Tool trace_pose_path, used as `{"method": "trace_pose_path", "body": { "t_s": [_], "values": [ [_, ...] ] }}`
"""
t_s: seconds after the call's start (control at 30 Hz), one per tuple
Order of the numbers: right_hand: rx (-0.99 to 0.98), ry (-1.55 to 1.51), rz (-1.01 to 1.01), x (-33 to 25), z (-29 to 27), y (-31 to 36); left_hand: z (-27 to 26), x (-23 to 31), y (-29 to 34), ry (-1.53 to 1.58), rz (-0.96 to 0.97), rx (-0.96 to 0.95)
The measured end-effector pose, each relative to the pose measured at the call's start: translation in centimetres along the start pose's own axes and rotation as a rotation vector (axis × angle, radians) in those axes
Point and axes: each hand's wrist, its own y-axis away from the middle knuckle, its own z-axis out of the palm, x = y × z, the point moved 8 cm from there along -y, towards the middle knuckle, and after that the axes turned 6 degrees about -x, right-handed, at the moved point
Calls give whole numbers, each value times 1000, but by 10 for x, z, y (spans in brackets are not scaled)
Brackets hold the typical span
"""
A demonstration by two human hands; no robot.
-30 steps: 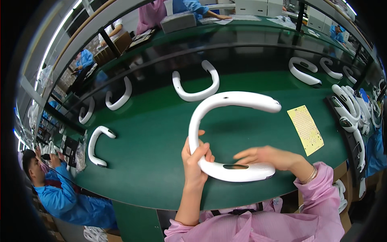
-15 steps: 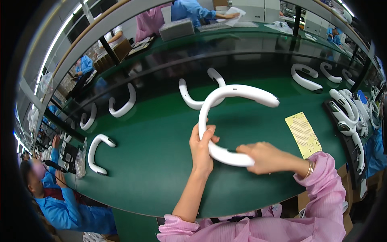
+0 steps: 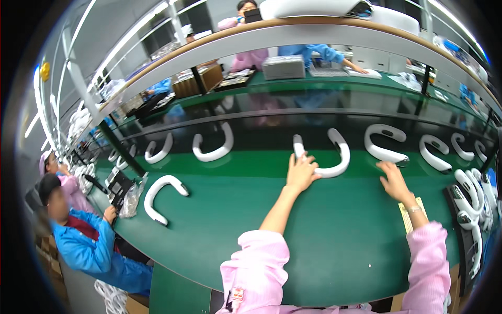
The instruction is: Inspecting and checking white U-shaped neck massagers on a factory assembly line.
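A white U-shaped neckband device (image 3: 341,161) lies toward the back of the green table, its rounded bend nearest me. My left hand (image 3: 300,174) is closed over its left limb, with the thumb by the bend; the fingers hide part of that limb. My right hand (image 3: 396,184) is open and holds nothing, its fingers apart. Just beyond those fingertips rests a second white neckband (image 3: 372,147), curved like a C, with an oval opening and a dark tip. A yellow perforated card (image 3: 407,219) is partly covered by my right wrist.
More neckbands stand in a row along the back, including one (image 3: 213,155) to the left and one (image 3: 432,159) to the right. Another (image 3: 151,203) lies nearer on the left. A black tray (image 3: 456,246) piled with neckbands is at right. A co-worker in blue (image 3: 86,238) sits left.
The neckband that both hands held has left them; one more now lies at the back right. My hands have separated and reached forward, the left onto another neckband. The view has shifted.
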Motion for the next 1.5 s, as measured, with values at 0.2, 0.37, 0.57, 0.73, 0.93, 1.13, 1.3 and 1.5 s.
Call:
{"method": "trace_pose_path", "body": {
  "t_s": [0.2,0.37,0.57,0.73,0.93,1.13,1.3,1.5],
  "values": [
    [119,-417,147,-62,-1,49,-95,48,18,643,129,195],
    [281,-926,89,-98,-8,82,-163,103,98,1756,56,-188],
    [47,-1251,238,-133,13,113,-172,133,176,2480,138,-141],
    [-193,-1576,402,-176,50,141,-179,142,201,2528,240,71],
    [31,-1510,428,-171,51,158,-158,135,211,2339,-26,87],
    [-189,-1718,492,-173,52,160,-151,140,204,2269,-115,171],
    [-398,-1961,499,-180,54,157,-164,162,191,2159,-112,104],
    [-327,-1958,535,-181,64,153,-169,172,175,2132,-168,72]
  ]
}}
